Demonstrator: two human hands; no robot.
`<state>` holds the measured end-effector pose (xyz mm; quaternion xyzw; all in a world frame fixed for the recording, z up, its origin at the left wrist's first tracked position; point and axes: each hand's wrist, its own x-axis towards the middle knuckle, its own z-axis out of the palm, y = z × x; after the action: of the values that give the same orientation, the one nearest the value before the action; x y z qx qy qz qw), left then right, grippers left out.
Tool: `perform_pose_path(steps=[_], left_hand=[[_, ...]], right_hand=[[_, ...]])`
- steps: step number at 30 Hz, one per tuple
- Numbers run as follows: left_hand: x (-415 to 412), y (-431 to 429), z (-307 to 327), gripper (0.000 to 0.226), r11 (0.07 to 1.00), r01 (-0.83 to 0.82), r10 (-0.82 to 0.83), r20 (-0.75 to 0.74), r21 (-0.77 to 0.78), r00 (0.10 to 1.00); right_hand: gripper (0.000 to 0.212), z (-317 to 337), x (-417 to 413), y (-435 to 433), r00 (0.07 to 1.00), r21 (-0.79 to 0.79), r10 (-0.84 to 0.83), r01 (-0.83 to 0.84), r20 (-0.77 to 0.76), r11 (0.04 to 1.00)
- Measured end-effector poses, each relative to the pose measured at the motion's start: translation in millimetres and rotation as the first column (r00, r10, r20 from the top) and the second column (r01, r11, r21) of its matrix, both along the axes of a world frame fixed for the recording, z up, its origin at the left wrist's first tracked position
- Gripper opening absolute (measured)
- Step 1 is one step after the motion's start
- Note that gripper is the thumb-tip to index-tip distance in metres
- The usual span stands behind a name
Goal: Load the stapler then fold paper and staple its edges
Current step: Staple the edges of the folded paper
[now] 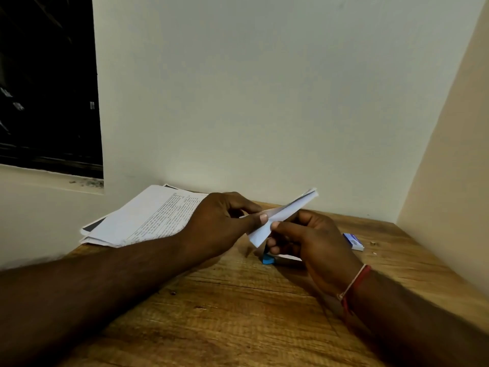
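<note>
Wood-grain surface [238, 313] set into a pale corner; dark window opening at far left.

Far left on the surface: a loose stack of printed sheets [143, 218], fanned, lying flat against the wall. Not in use at this moment.

Left hand [222, 226] reaches in from the left, thumb and forefinger pinched on the near end of a folded paper [285, 211]. The paper is held up off the surface, between both hands, its far end angled up toward the wall. It looks several layers thick with a sharp crease, so folding is well underway, perhaps finished.

Right hand [309, 242] grips the same paper from below and to the right, fingers curled under it, thumb on the lower edge. A red thread band [354, 284] sits on that wrist.

Under the right hand, a blue tip [267, 259] and a pale edge show on the surface; probably the stapler, but mostly hidden, so cannot say whether it is loaded.

Right of the hands: a small staple box [353, 241], lying flat, well apart from the paper.

Judgement: no staples visible in the paper's edges. Stapling appears yet to be done.
</note>
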<state>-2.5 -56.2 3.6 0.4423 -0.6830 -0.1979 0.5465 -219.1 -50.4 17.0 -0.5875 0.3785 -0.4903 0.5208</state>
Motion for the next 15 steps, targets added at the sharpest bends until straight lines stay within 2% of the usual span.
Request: perform_pose_path(steps=[2,5,7,11,15], left_hand=[[0,3,0,0.005,0.999,0.029,-0.028,-0.022,0.031,0.999],[-2,7,1,0.010,1.000,-0.008,0.008,0.071,-0.009,0.997],[-4,8,2,0.011,1.000,-0.006,0.008,0.085,-0.022,0.996],[-5,10,6,0.011,1.000,-0.014,0.014,0.040,-0.018,0.999],[-9,12,8,0.011,1.000,-0.016,0.016,-0.007,0.019,1.000]], right_hand=[[0.011,-1,0,0,0.998,-0.056,-0.012,0.009,-0.059,0.998],[0.010,-3,0,0,0.971,-0.188,-0.058,0.014,-0.234,0.982],[0.011,-5,0,1,0.954,-0.251,-0.081,0.006,-0.288,0.968],[0.018,-5,1,3,0.952,-0.324,-0.109,0.011,-0.286,0.946],[0.023,-4,1,3,0.962,-0.304,-0.091,0.009,-0.258,0.952]])
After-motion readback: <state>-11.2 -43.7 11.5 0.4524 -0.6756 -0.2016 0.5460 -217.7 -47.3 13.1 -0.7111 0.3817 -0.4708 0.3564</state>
